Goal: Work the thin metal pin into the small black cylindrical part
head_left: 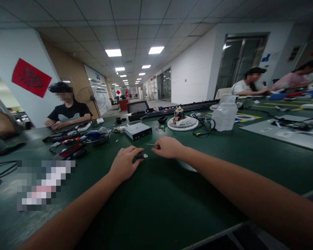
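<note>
Down close on the dark green tabletop (159, 201), pinching a small black-and-white part (143, 156) with the left hand (125, 163). Gripping a thin metal rod (150, 144) in the closed right hand (168, 147), near the part. Seems mid-poke; calls for a steady, soft touch. Farther back, a flat grey metal box (138, 131) and a round white plastic fan guard (182, 123).

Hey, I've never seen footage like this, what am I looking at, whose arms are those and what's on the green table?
This single picture comes from a camera worn on a person's head, looking forward and down, so both bare arms are the wearer's own. The left hand pinches a small dark part. The right hand grips a thin metal rod. Behind them on the green table lie a silver drive box, a white fan grille and screwdrivers. Other people sit nearby.
</note>
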### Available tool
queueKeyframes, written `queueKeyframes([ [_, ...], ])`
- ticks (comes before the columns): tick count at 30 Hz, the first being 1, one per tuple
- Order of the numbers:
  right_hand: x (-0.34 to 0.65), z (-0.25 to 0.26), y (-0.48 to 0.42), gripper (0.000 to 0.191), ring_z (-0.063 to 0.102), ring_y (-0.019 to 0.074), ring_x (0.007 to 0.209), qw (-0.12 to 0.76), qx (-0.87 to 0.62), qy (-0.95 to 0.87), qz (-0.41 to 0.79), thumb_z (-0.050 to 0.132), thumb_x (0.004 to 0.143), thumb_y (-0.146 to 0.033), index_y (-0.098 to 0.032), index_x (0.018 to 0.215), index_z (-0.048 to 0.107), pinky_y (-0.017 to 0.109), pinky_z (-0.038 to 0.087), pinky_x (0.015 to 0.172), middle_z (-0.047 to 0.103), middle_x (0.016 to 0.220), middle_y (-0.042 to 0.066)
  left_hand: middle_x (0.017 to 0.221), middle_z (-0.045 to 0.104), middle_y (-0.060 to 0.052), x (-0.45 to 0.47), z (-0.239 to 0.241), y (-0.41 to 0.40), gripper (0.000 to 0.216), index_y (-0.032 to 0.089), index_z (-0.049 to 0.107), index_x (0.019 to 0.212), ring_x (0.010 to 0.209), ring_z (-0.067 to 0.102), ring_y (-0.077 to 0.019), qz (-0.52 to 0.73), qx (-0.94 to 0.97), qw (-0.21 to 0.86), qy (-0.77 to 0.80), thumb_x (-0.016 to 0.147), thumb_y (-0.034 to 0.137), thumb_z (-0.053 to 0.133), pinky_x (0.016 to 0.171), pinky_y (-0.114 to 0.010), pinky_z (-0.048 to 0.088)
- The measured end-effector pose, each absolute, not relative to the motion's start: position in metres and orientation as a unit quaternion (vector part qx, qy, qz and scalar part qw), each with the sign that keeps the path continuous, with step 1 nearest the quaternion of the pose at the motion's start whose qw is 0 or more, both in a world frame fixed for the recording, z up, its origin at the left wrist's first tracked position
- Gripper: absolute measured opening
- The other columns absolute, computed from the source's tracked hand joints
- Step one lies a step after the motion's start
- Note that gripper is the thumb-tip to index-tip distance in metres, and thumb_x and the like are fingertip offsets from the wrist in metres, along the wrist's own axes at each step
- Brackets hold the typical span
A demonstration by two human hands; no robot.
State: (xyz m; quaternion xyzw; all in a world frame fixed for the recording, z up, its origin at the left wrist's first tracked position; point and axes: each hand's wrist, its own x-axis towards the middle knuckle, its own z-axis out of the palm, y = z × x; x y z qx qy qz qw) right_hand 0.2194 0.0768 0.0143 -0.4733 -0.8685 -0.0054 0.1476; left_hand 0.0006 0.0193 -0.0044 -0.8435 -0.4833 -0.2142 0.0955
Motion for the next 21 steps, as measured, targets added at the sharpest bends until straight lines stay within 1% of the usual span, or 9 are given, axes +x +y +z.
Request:
queueKeyframes([
  [2, 0.216, 0.012, 0.076, 0.035, 0.058, 0.0175, 0.064, 0.195, -0.476, -0.857, 0.016, 0.050, 0.089, -0.044, -0.019, 0.080, 0.072, 0.028, 0.035, 0.056, 0.068, 0.073, 0.007, 0.113, 0.063, -0.004, 0.000, -0.005, 0.021, 0.036, 0.026, 0.057, 0.124, 0.098, 0.058, -0.0237, -0.207, -0.843, 0.091, -0.488, 0.088, 0.029, 0.055, 0.086, -0.039, 0.044],
  [4, 0.212, 0.008, 0.075, 0.032, 0.060, 0.0165, 0.068, 0.225, -0.463, -0.855, 0.058, 0.052, 0.088, -0.044, -0.019, 0.089, 0.072, 0.027, 0.037, 0.059, 0.070, 0.080, 0.006, 0.113, 0.062, -0.005, -0.001, -0.007, 0.023, 0.036, 0.025, 0.056, 0.124, 0.097, 0.058, -0.0242, -0.200, -0.838, 0.091, -0.499, 0.089, 0.029, 0.054, 0.085, -0.039, 0.044],
  [5, 0.209, 0.006, 0.073, 0.031, 0.061, 0.0164, 0.070, 0.227, -0.453, -0.858, 0.083, 0.055, 0.087, -0.045, -0.020, 0.093, 0.072, 0.026, 0.039, 0.060, 0.071, 0.083, 0.005, 0.114, 0.062, -0.006, -0.001, -0.008, 0.024, 0.036, 0.024, 0.057, 0.124, 0.097, 0.058, -0.0246, -0.198, -0.835, 0.089, -0.506, 0.089, 0.030, 0.053, 0.085, -0.040, 0.045],
  [7, 0.205, 0.002, 0.070, 0.038, 0.063, 0.0174, 0.076, 0.217, -0.431, -0.868, 0.116, 0.063, 0.081, -0.051, -0.022, 0.102, 0.071, 0.025, 0.041, 0.062, 0.072, 0.090, 0.004, 0.114, 0.062, -0.007, -0.002, -0.009, 0.026, 0.035, 0.023, 0.058, 0.123, 0.098, 0.059, -0.0253, -0.199, -0.825, 0.081, -0.523, 0.089, 0.031, 0.052, 0.087, -0.040, 0.045],
  [10, 0.200, -0.001, 0.067, 0.048, 0.063, 0.0204, 0.086, 0.202, -0.400, -0.888, 0.105, 0.068, 0.074, -0.055, -0.025, 0.111, 0.070, 0.026, 0.042, 0.066, 0.070, 0.099, 0.005, 0.114, 0.062, -0.008, -0.003, -0.012, 0.029, 0.035, 0.021, 0.059, 0.121, 0.100, 0.060, -0.0256, -0.205, -0.807, 0.056, -0.550, 0.088, 0.032, 0.052, 0.088, -0.040, 0.046],
  [13, 0.199, -0.001, 0.067, 0.037, 0.063, 0.0207, 0.086, 0.188, -0.387, -0.898, 0.091, 0.070, 0.073, -0.051, -0.025, 0.100, 0.074, 0.026, 0.042, 0.066, 0.069, 0.100, 0.005, 0.113, 0.063, -0.009, -0.004, -0.012, 0.031, 0.034, 0.019, 0.060, 0.117, 0.101, 0.060, -0.0258, -0.210, -0.798, 0.042, -0.563, 0.087, 0.032, 0.053, 0.088, -0.040, 0.047],
  [16, 0.200, 0.000, 0.068, 0.028, 0.062, 0.0169, 0.075, 0.185, -0.402, -0.887, 0.131, 0.070, 0.076, -0.045, -0.021, 0.089, 0.076, 0.025, 0.041, 0.061, 0.071, 0.086, 0.004, 0.111, 0.064, -0.009, -0.003, -0.012, 0.030, 0.033, 0.019, 0.061, 0.116, 0.101, 0.061, -0.0257, -0.215, -0.799, 0.035, -0.560, 0.086, 0.031, 0.055, 0.088, -0.039, 0.047],
  [18, 0.201, 0.000, 0.069, 0.027, 0.062, 0.0157, 0.071, 0.209, -0.410, -0.875, 0.150, 0.067, 0.079, -0.044, -0.020, 0.089, 0.076, 0.024, 0.041, 0.060, 0.071, 0.080, 0.003, 0.109, 0.065, -0.008, -0.003, -0.011, 0.030, 0.032, 0.019, 0.061, 0.114, 0.099, 0.061, -0.0253, -0.218, -0.805, 0.025, -0.551, 0.085, 0.032, 0.056, 0.087, -0.039, 0.047],
  [21, 0.201, -0.001, 0.071, 0.023, 0.063, 0.0154, 0.076, 0.265, -0.390, -0.864, 0.175, 0.063, 0.082, -0.037, -0.021, 0.094, 0.075, 0.025, 0.043, 0.065, 0.073, 0.084, 0.003, 0.108, 0.066, -0.008, -0.003, -0.009, 0.027, 0.030, 0.020, 0.062, 0.112, 0.097, 0.062, -0.0248, -0.226, -0.818, 0.011, -0.528, 0.086, 0.032, 0.056, 0.085, -0.039, 0.048],
])
